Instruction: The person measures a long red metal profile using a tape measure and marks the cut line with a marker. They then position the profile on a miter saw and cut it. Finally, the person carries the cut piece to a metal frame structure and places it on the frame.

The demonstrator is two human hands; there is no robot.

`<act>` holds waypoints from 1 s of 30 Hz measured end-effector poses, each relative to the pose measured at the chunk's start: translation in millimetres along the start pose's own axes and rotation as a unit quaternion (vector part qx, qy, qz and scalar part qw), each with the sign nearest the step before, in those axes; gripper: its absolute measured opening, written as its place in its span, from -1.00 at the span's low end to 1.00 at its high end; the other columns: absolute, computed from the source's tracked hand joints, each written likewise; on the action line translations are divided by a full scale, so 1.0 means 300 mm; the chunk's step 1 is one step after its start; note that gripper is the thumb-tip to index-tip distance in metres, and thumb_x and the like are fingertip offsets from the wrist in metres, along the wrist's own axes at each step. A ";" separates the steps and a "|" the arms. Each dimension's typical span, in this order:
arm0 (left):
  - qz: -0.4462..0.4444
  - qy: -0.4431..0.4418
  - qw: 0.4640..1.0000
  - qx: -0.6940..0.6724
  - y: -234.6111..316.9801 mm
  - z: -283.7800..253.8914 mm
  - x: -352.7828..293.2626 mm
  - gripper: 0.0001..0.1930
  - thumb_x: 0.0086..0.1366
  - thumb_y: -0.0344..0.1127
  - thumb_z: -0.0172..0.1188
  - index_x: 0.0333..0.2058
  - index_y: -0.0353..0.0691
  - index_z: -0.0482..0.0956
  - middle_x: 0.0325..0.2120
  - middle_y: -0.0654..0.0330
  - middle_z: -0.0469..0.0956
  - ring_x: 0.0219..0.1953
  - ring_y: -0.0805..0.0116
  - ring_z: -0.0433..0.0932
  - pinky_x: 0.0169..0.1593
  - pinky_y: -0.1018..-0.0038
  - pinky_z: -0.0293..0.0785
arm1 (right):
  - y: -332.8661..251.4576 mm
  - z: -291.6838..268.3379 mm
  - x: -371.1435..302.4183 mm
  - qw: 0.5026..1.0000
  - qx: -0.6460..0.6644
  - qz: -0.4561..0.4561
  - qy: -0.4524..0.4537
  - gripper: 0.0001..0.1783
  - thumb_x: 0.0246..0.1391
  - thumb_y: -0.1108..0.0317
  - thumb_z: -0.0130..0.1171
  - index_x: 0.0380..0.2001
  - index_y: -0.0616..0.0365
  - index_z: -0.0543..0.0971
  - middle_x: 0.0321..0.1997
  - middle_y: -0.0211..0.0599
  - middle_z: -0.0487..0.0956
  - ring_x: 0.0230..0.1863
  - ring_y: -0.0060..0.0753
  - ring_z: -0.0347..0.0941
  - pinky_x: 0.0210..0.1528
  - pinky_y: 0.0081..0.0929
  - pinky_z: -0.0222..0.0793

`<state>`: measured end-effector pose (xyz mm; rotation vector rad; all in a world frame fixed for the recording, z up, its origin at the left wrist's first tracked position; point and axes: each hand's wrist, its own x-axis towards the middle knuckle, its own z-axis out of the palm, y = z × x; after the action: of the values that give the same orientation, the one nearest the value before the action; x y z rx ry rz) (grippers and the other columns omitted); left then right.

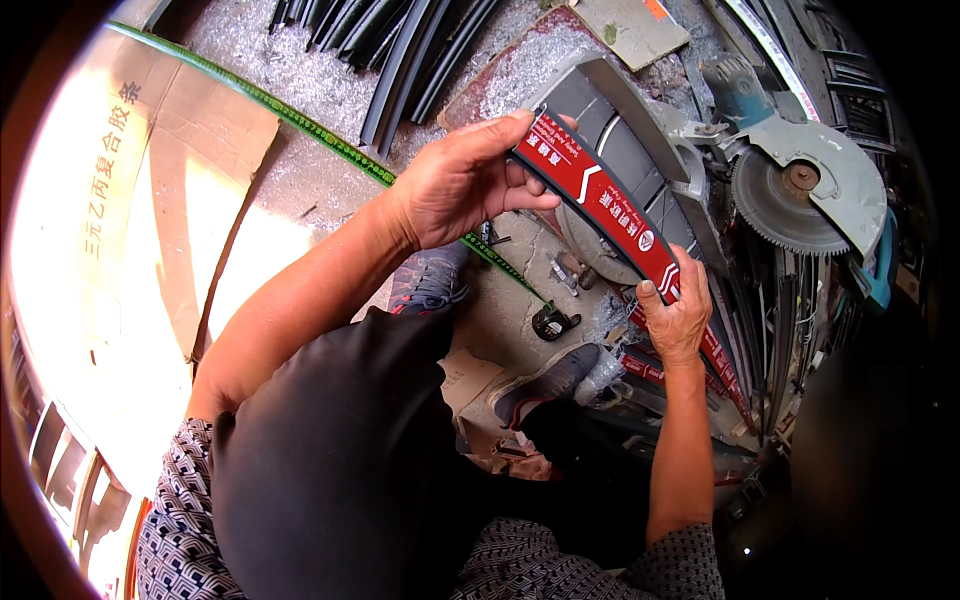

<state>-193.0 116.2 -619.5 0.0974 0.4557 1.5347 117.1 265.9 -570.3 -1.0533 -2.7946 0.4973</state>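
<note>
Glittering debris (pixel 228 45) littered the concrete floor (pixel 500 320) near a saw (pixel 780 212).
Left hand (pixel 462 182) and right hand (pixel 680 312) clamped a red strip (pixel 606 205).

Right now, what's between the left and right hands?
A red-faced strip bridges the gap, one end held in the left hand, the other in the right hand; head view.

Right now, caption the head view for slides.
Left hand and right hand hold a red strip near a saw.
</note>
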 end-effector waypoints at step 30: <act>-0.003 -0.016 1.000 -0.020 -0.001 -0.002 0.007 -0.39 0.58 0.00 -0.07 0.33 -0.41 0.23 0.10 -0.11 0.51 0.11 0.15 0.61 0.07 0.35 0.72 | -0.001 0.003 -0.005 1.000 0.016 0.018 -0.009 -0.11 0.06 -0.48 0.21 0.08 0.16 0.54 -0.21 -0.14 0.52 -0.20 -0.12 0.53 -0.15 -0.16 0.48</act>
<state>-193.0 118.2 -620.6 0.0905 0.3995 1.5329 117.8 264.4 -571.0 -1.0986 -2.7773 0.5563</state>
